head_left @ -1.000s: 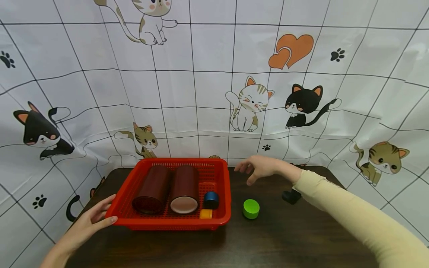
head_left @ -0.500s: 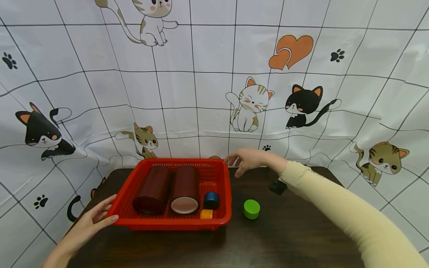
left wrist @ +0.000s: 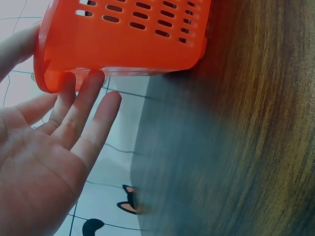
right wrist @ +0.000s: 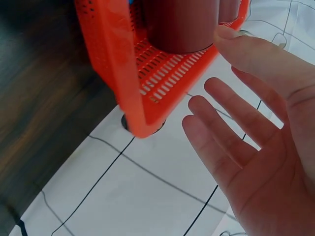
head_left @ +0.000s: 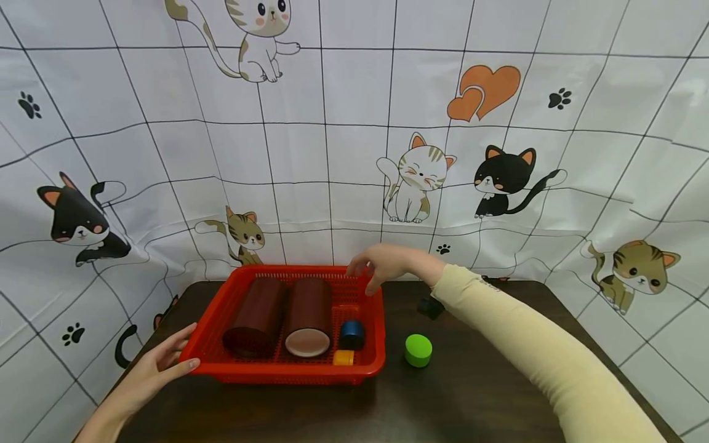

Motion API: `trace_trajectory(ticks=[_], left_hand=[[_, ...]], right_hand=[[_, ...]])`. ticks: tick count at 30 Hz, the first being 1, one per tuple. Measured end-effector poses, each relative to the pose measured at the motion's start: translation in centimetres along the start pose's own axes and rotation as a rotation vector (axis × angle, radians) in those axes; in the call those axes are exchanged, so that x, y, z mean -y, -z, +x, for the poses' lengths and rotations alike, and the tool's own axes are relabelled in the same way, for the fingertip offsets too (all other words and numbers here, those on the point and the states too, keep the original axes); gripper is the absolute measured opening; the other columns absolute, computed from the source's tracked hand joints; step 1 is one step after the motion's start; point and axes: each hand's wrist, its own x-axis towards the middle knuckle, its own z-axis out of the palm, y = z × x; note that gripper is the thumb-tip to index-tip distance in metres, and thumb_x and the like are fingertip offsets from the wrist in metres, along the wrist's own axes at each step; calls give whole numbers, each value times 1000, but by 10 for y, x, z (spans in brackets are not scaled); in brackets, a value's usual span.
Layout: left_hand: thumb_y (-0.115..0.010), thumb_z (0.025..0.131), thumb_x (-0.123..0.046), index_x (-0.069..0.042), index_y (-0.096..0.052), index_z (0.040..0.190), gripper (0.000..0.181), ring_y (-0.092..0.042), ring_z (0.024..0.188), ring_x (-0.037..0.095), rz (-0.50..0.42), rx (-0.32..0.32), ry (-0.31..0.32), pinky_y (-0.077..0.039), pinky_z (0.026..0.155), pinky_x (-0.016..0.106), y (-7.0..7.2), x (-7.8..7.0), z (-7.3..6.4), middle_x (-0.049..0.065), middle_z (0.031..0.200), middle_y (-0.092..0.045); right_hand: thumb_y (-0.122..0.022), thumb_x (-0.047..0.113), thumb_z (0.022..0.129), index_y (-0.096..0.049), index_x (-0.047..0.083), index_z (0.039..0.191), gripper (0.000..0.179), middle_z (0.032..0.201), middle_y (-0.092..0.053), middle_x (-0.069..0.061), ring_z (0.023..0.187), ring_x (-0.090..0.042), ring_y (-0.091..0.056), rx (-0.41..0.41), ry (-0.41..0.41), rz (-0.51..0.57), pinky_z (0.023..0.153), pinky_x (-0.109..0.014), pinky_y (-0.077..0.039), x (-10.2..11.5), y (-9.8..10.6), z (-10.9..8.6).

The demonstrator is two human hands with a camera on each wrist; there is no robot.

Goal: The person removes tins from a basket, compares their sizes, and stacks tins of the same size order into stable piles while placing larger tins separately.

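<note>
A red plastic basket (head_left: 288, 371) stands on the dark wooden table. My left hand (head_left: 148, 375) grips its near left corner, thumb on the rim and fingers against the side; in the left wrist view the little finger is off the wall. Over the basket's far right corner hovers my right hand (head_left: 384, 266), fingers loosely spread and holding nothing. The right wrist view shows a gap between these fingers and the basket. Inside lie two maroon cylinders (head_left: 308, 307), one with a pale end facing me, plus a blue cylinder (head_left: 351, 335) and a small yellow piece (head_left: 343, 357).
A bright green round piece (head_left: 418, 351) sits on the table (head_left: 465, 394) just right of the basket. A black block (head_left: 430, 307) hangs under the right wrist. Behind the table stands a white sheet (head_left: 354, 154) with cat prints and grid lines.
My right hand has moved left, from beside the basket to over its far right corner. The left hand keeps its place, and the view has shifted slightly.
</note>
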Motion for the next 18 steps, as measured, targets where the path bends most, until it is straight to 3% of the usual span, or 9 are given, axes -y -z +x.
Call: trace_trajectory(ticks=[10, 18], left_hand=[[-58, 99, -14, 0, -19, 156, 70, -61, 99, -6, -14, -8, -1, -49, 78, 18, 0, 5, -1, -25, 111, -58], [-58, 99, -12, 1, -19, 156, 70, -62, 98, -4, -40, -8, -30, -48, 79, 18, -1, 4, 0, -22, 111, -59]], right_hand=[[-80, 14, 82, -63, 15, 131, 52, 132, -63, -6, 125, -23, -56, 48, -23, -34, 100, -37, -50, 15, -16, 29], [-79, 13, 83, -63, 18, 132, 52, 135, -61, -6, 128, -26, -55, 105, -64, -79, 100, -37, -50, 17, -30, 46]])
